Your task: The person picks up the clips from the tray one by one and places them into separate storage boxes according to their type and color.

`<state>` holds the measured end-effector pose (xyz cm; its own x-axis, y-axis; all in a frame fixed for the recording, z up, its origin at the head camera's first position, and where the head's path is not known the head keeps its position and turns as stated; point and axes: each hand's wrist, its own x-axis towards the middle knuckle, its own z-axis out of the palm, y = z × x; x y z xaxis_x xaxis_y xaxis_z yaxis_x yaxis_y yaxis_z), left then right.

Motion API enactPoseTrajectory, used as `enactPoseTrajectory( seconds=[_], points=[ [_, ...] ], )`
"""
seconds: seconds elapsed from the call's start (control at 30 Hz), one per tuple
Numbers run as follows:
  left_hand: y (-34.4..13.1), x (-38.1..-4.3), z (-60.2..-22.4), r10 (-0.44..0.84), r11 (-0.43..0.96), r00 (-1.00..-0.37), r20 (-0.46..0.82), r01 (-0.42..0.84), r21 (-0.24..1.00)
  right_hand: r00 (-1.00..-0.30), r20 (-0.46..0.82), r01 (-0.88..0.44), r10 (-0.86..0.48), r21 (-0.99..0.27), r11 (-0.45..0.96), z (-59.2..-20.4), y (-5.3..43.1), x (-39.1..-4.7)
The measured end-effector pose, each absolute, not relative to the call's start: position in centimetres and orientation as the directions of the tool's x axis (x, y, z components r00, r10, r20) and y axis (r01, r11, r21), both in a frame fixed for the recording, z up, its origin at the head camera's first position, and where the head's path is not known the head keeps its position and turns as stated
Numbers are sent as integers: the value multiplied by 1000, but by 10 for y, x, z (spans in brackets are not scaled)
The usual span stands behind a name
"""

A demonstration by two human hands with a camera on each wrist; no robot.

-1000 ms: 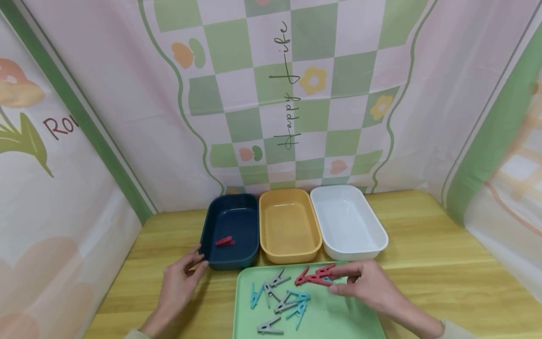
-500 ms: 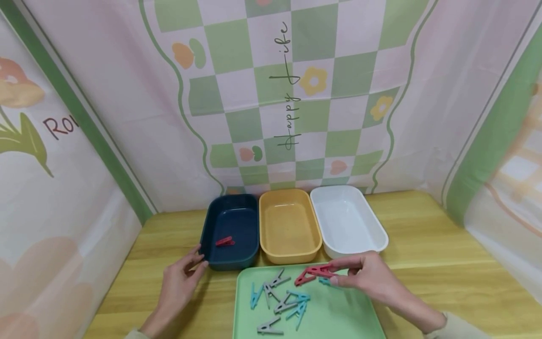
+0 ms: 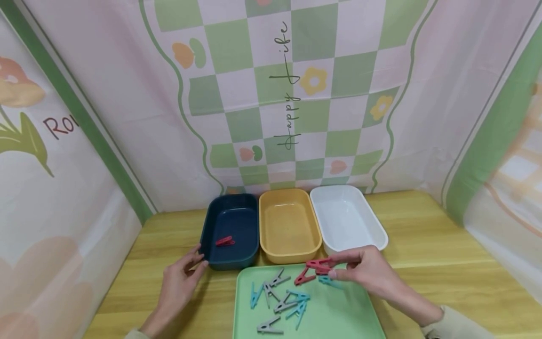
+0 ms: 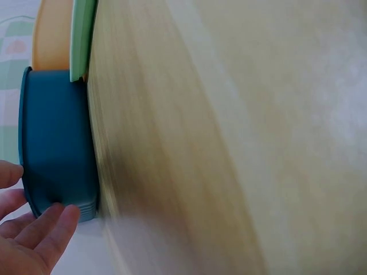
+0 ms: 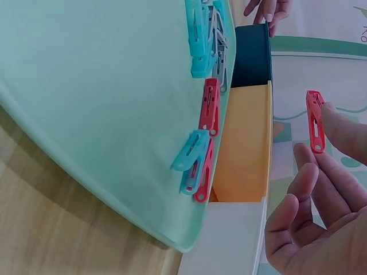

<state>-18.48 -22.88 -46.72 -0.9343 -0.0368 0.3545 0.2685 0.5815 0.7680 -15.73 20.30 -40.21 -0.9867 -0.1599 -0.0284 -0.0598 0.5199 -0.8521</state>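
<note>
Between thumb and index finger, my right hand [image 3: 370, 270] pinches a red clothespin [image 5: 315, 121], raised over the far right part of the green tray [image 3: 347, 315]. Two more red clothespins lie on the tray beneath it, one [image 5: 210, 106] apart and the other partly covered by a blue clothespin [image 5: 194, 157]. Several grey clothespins [image 3: 270, 326] and blue clothespins [image 3: 256, 295] lie on the tray's left half. My left hand [image 3: 179, 282] touches the near left corner of the dark blue bin [image 4: 60, 132] with loosely extended fingers. One red clothespin [image 3: 225, 241] lies in that bin.
Beside the dark blue bin stand a yellow bin [image 3: 290, 228] and a white bin [image 3: 349, 221], side by side behind the tray. All rest on a wooden table [image 3: 444, 254]. Printed curtains [image 3: 271, 117] hang behind and at both sides.
My right hand has lifted the red clothespin from the group on the tray and moved it slightly up and away. My left hand stays at the dark blue bin.
</note>
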Motion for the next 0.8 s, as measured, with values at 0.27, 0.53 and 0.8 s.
enactPoseTrajectory(
  seconds=[0.27,0.53,0.8],
  points=[
    [-230,-186,-470,-36,585,-925,378,287,758,-987,-36,-51,-157,-855,515,-397,200,-162],
    [-230,-186,-470,-30,586,-927,374,287,758,-989,-12,-67,-146,-849,524,-394,198,-170],
    [-229,-185,-467,-27,599,-928,371,282,750,-987,9,-87,-157,-865,495,-387,196,-176]
  ],
)
